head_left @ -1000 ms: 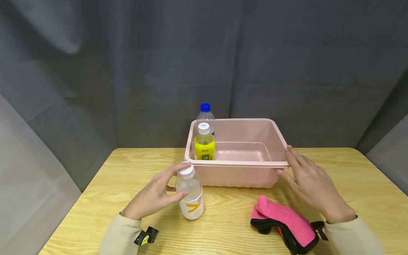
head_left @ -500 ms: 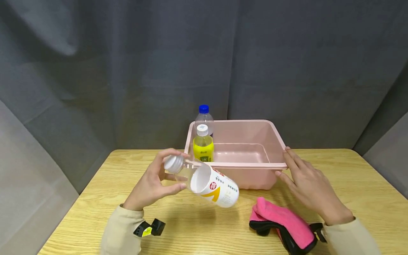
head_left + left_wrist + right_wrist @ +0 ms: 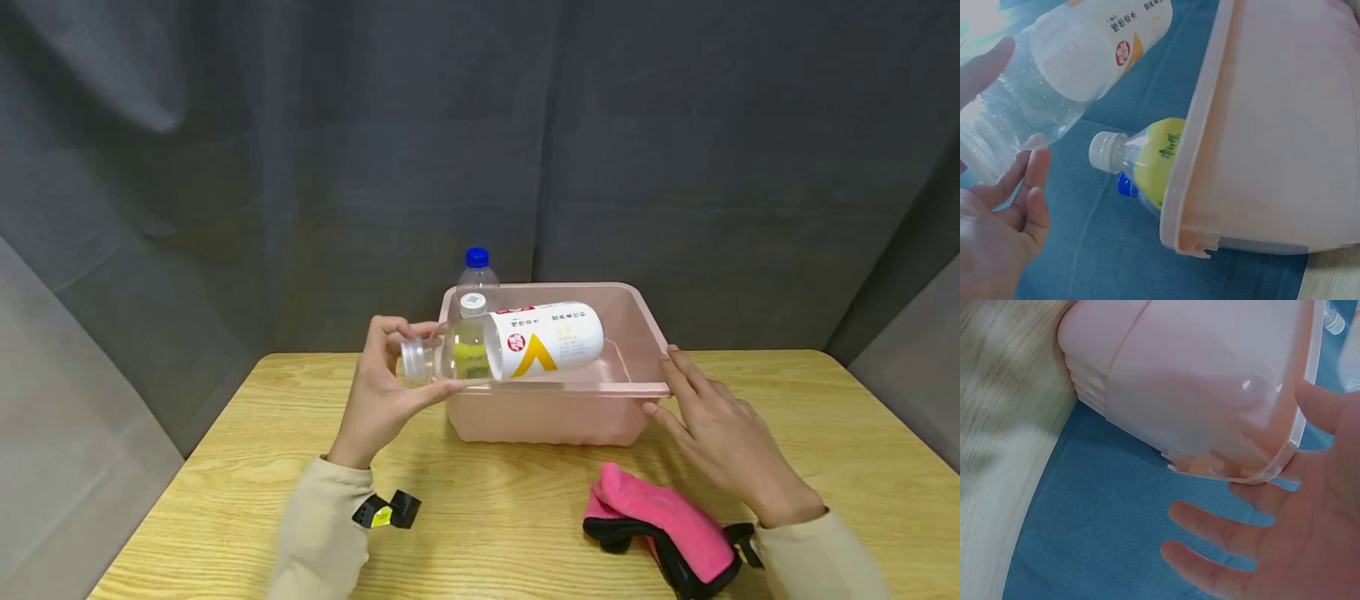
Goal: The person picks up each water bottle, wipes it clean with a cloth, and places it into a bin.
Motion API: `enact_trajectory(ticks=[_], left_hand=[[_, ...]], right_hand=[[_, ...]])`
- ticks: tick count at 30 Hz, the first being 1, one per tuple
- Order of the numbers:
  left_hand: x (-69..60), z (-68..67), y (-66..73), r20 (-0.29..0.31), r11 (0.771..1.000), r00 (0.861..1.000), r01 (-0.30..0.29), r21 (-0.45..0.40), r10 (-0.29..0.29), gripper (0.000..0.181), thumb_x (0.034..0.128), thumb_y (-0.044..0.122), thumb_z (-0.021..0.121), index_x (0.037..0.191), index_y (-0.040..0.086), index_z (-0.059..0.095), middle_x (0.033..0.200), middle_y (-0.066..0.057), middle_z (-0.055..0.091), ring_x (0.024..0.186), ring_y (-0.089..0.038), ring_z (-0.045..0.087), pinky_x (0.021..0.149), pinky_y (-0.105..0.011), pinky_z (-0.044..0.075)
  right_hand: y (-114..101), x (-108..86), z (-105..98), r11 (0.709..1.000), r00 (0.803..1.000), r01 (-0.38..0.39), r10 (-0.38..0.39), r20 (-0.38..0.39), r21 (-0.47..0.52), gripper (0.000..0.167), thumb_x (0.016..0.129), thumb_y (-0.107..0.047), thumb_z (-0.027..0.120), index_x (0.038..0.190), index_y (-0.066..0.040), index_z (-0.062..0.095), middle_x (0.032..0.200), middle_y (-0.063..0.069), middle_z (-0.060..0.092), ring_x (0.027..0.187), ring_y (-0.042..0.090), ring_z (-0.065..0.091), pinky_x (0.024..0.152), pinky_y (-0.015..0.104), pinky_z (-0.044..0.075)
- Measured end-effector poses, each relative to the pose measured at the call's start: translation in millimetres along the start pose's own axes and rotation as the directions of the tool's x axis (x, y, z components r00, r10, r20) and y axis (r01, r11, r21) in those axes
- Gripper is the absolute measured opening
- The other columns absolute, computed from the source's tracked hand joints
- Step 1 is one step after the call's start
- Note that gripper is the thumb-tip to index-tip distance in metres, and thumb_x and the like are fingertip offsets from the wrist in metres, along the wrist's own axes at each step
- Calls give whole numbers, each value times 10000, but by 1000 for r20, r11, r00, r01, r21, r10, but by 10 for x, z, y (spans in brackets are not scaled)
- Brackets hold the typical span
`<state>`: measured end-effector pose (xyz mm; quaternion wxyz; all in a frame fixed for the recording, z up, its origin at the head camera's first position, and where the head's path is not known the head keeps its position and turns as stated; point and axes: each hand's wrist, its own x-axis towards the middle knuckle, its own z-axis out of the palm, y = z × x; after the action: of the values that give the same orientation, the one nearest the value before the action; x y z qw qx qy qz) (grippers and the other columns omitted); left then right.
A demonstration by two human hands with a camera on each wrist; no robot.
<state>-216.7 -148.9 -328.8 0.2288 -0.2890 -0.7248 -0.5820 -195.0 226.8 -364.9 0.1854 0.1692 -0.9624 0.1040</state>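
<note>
Across the front of the pink plastic bin, my left hand holds a clear bottle with a white label by its neck end, between thumb and fingers. The bottle lies nearly level in the air, its base pointing right over the bin's opening. Straight fingers of my right hand touch the bin's right front corner; in the right wrist view the thumb is at the rim. A yellow-labelled bottle with a white cap stands inside the bin's left end, partly behind the held bottle.
A blue-capped bottle stands behind the yellow one. On the wooden table a pink and black cloth item lies in front of my right hand. A dark grey curtain hangs behind the table.
The left hand has lifted the white-labelled bottle off the table, tipped it from upright to nearly level and raised it to the bin. The right hand stays at the bin's corner.
</note>
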Motion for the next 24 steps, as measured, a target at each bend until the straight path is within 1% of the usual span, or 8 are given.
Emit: enact_trajectory(ticks=[2,5,10,13,14,17,21,24], left_hand=[[37,56,-12,-6,998,1000,-2,58,2,618,684,-81,895,1058,20,412,1273,-139,676,1073,-243,585,916,-314,497],[79,132,-30,0,991,1000,-25,131,25,625,668,-15,932,1020,46,419,1237,-126,700,1012,-277,593,882,-361,493],[171,249,-51,27,980,998,-67,186,63,633,652,49,961,1007,63,437,1203,-133,709,1005,-287,650,849,-405,557],[251,333,-57,54,970,994,-109,216,100,632,650,67,967,1044,51,473,1175,-137,705,1019,-282,668,809,-410,595],[279,365,-55,70,962,990,-133,238,120,631,654,88,968,1060,50,486,1168,-129,698,1024,-277,666,844,-404,582],[361,477,-54,136,925,972,-226,306,193,638,675,137,964,1122,34,521,1147,-127,666,1024,-275,647,913,-435,515],[453,604,-31,220,861,932,-354,367,289,631,678,122,957,1152,3,558,1122,-131,643,1047,-277,621,939,-495,437],[517,667,11,269,824,914,-394,407,304,620,679,108,952,1169,12,583,1135,-116,628,1051,-267,623,913,-489,429]], right_hand=[[-2,4,7,1000,1000,-1,1,8,6,629,1045,-371,567,1489,44,407,1556,310,329,1144,606,531,759,730,485],[-11,6,15,1000,1000,-6,6,18,11,627,1048,-378,557,1491,41,408,1560,303,327,1144,605,531,758,730,484],[-21,12,10,1000,999,-15,15,28,20,641,1052,-386,546,1508,38,393,1571,293,317,1154,604,526,780,730,478],[-15,10,5,999,999,-21,20,26,26,645,1054,-387,542,1514,37,385,1573,291,314,1165,601,518,793,733,470],[-11,3,5,999,999,-22,22,25,25,645,1054,-385,542,1513,40,385,1570,295,316,1166,600,518,796,733,469],[4,-35,10,1000,1000,-23,23,10,19,628,1051,-364,555,1497,50,401,1553,305,336,1142,594,534,783,722,477],[14,-70,16,1000,1000,-13,13,-14,16,601,1045,-342,569,1484,42,421,1542,303,356,1103,586,559,756,710,488],[12,-60,12,1000,1000,-14,14,-12,21,601,1049,-346,562,1489,37,416,1551,298,346,1111,589,553,761,715,484]])
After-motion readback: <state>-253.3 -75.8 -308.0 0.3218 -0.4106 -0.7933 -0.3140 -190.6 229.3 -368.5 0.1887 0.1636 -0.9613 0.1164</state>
